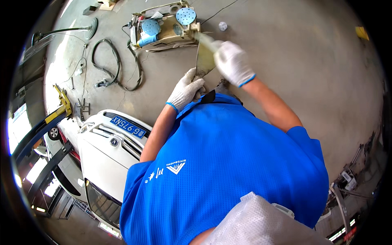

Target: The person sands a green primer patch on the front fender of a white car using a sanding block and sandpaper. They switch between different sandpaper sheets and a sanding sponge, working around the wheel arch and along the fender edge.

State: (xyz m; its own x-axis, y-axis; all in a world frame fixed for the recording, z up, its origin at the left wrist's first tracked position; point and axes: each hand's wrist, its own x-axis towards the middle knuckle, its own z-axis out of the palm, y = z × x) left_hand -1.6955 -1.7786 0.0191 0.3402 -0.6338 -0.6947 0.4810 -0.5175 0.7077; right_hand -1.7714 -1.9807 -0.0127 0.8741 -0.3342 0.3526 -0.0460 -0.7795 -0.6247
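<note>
My left hand (186, 89), in a white knit glove with a blue cuff, grips the lower edge of a thin yellowish plate (205, 58) in front of my waist. My right hand (232, 62), gloved the same way, is closed round a pale, flat, strip-like tool (206, 41). That tool is smeared by motion, so its exact kind cannot be made out. It lies across the plate's upper part; whether the two touch I cannot tell. The plate partly covers the floor beyond it.
Ahead stands a beige tool cart (173, 36) carrying blue perforated sanding discs (186, 16). A dark hose (116, 65) coils on the floor to its left. A white car (108, 151) is close on my left. Beyond the cart's right end sits a small clear cup-like object (223, 26).
</note>
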